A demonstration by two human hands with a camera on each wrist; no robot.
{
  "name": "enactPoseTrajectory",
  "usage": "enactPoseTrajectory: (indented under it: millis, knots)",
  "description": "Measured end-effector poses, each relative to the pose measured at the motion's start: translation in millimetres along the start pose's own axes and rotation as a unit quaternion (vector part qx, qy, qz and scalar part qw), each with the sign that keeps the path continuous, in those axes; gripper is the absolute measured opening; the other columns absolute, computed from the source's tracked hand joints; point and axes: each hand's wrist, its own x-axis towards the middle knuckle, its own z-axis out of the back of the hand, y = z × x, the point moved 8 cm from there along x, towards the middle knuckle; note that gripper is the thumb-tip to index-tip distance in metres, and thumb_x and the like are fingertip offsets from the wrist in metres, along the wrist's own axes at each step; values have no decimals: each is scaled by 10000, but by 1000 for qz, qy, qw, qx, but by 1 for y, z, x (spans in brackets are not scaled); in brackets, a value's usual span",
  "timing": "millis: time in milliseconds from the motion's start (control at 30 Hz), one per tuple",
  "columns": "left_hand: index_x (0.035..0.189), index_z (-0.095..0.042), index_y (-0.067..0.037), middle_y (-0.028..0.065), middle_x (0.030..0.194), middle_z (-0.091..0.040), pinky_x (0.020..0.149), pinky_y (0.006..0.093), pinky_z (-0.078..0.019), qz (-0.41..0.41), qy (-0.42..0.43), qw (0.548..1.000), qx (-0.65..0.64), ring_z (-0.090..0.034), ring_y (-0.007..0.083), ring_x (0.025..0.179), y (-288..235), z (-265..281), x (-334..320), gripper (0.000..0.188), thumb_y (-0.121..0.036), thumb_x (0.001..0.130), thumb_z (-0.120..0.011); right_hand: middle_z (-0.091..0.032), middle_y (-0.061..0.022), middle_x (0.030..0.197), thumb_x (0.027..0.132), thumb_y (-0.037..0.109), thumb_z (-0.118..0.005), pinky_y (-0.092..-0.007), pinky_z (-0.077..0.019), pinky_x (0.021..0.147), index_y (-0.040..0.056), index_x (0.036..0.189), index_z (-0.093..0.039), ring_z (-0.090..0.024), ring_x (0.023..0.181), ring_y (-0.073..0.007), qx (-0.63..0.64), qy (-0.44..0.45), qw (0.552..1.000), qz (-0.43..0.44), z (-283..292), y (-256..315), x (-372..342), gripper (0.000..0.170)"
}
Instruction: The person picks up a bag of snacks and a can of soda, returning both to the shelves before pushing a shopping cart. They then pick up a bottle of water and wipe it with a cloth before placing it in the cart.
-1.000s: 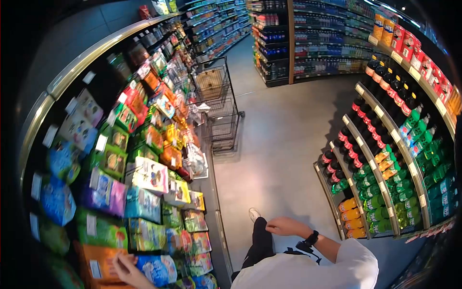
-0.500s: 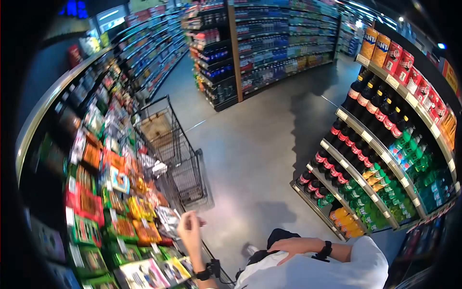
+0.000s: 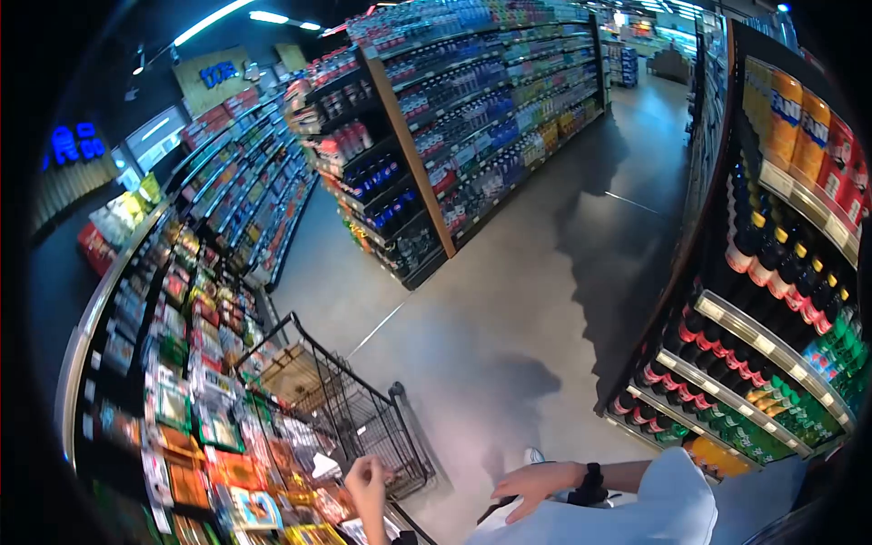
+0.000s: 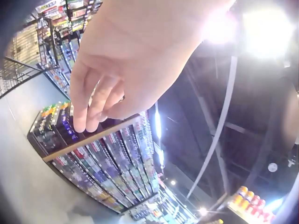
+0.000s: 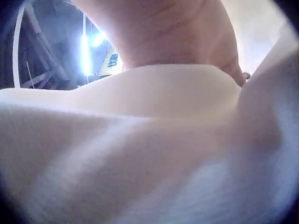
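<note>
My left hand [image 3: 366, 495] is raised at the lower middle of the head view, beside the snack shelf. Its fingers curl loosely and hold nothing, as the left wrist view also shows. Behind it stands a black wire shopping cart [image 3: 381, 436] with a brown cardboard box [image 3: 291, 372] in it. My right hand [image 3: 536, 481] lies before my body at the white shirt [image 3: 618, 518], fingers extended and without an object. In the right wrist view the shirt's cloth covers much of that hand [image 5: 173, 37].
Packaged snacks [image 3: 241, 468] fill the sloping shelf on the left. At right, a drinks rack [image 3: 754, 341] holds rows of bottles, with tall cans [image 3: 808, 136] above. Ahead, a long drinks shelf [image 3: 490, 109] ends at a brown post [image 3: 404, 150]; grey floor [image 3: 472, 341] runs between them.
My left hand has come away from the orange snack bag on the shelf, up beside the cart. The view has swung up and right along the aisle. My right hand stays at my front.
</note>
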Motion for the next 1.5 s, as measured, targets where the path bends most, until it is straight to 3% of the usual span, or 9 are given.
enactPoseTrajectory:
  millis: [333, 533, 600, 833, 1000, 1167, 1300, 1400, 1500]
  knots:
    - [1022, -645, 6, 44, 758, -638, 540, 216, -478, -19, -212, 977, 11, -571, 87, 580, 201, 124, 230, 127, -120, 1002, -633, -712, -180, 1062, 1040, 356, -544, -404, -531, 882, 31, 1222, -658, -682, 992, -326, 77, -112, 972, -191, 202, -238, 119, 390]
    - [1214, -587, 58, 158, 1042, -668, 808, 355, -551, 51, -294, 948, 112, -660, 212, 931, 240, 164, 402, 402, -265, 991, -675, -731, -160, 989, 1023, 343, -568, -395, -539, 816, 25, 1097, -691, -698, 882, -286, 61, -236, 929, -279, 226, -429, 120, 348]
    - [1228, -569, 92, 165, 1053, -660, 893, 377, -526, 93, -301, 937, 151, -642, 225, 1005, 327, 186, 474, 486, -328, 999, -658, -741, -134, 898, 1000, 322, -578, -391, -551, 766, 38, 1087, -700, -709, 795, -274, 106, -288, 883, -356, 230, -464, 97, 321]
    - [1382, -459, 188, 345, 1361, -566, 1089, 434, -407, 173, -298, 937, 51, -559, 407, 1262, 313, 164, 646, 860, -563, 989, -601, -740, -135, 868, 998, 188, -548, -291, -581, 675, -51, 1034, -685, -727, 750, -193, 333, -405, 655, -544, 259, -514, 64, 278]
    - [1345, -428, 171, 261, 1329, -580, 1068, 387, -428, 157, -285, 945, -21, -570, 320, 1235, 389, 157, 743, 764, -383, 927, -747, -741, -141, 903, 1003, 206, -565, -298, -586, 694, -48, 1046, -682, -727, 763, -192, 354, -374, 678, -524, 308, -548, 134, 283]
    - [1285, -423, 195, 335, 1198, -619, 1042, 470, -448, 341, -240, 847, 329, -611, 412, 1158, 359, 147, 758, 901, -501, 829, -770, -746, -161, 962, 1006, 228, -603, -345, -592, 763, -38, 1084, -677, -730, 800, -209, 359, -295, 754, -464, 380, -666, 240, 287]
    - [1236, -451, 158, 266, 1185, -638, 987, 423, -495, 300, -351, 887, 15, -627, 345, 1089, 444, 163, 763, 733, -334, 827, -808, -741, -158, 948, 995, 211, -641, -360, -593, 766, -14, 1083, -683, -728, 798, -229, 555, -283, 725, -293, 457, -767, 326, 245]
    - [982, -588, -56, 42, 793, -613, 580, 365, -543, 281, -385, 859, -187, -651, 209, 681, 476, 184, 762, 312, -262, 824, -760, -730, -140, 928, 984, 215, -663, -364, -586, 759, 10, 1066, -690, -719, 824, -226, 486, -271, 761, -334, 537, -798, 406, 223]
    - [962, -635, -9, 47, 788, -646, 626, 353, -554, 363, -412, 823, -145, -674, 207, 717, 383, 163, 778, 228, -212, 896, -715, -704, -75, 795, 919, 188, -662, -310, -533, 692, 21, 945, -681, -677, 720, -150, 352, -263, 835, -332, 628, -832, 496, 170]
